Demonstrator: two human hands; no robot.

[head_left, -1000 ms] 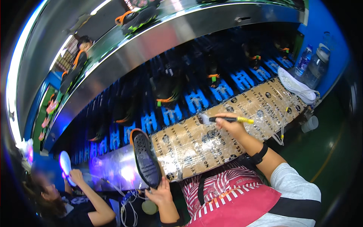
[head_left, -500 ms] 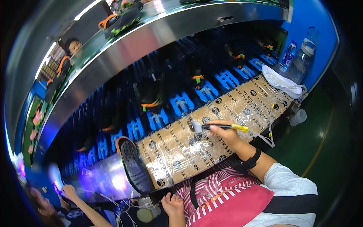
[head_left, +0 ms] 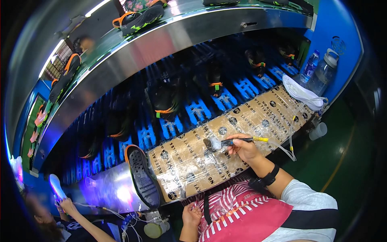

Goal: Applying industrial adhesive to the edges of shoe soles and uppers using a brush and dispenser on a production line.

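Observation:
My right hand [head_left: 244,148] grips a glue brush [head_left: 228,142] with a black handle and a yellow end joined to a clear hose [head_left: 278,146]. Its pale bristles, dark at the tip, are over the taped cardboard [head_left: 193,165]; I cannot tell whether they touch it. Low by the red striped apron, my left hand [head_left: 192,214] has its fingers curled in, with nothing visible in them. Left of the cardboard lies a black shoe sole [head_left: 143,176] with an orange rim at its far end, apart from both hands.
Behind the cardboard, dark shoes with orange loops [head_left: 165,105] stand along a conveyor with blue slats [head_left: 171,128]. More shoes [head_left: 143,21] lie on the upper belt. A white sole [head_left: 302,92] and bottles [head_left: 322,70] stand far right. At left, a co-worker's hand [head_left: 67,205] holds a pale sole [head_left: 56,186].
My right hand has moved slightly right and down with the brush. My left hand has shifted right, its fingers curling in. The co-worker's pale sole is steadier in view.

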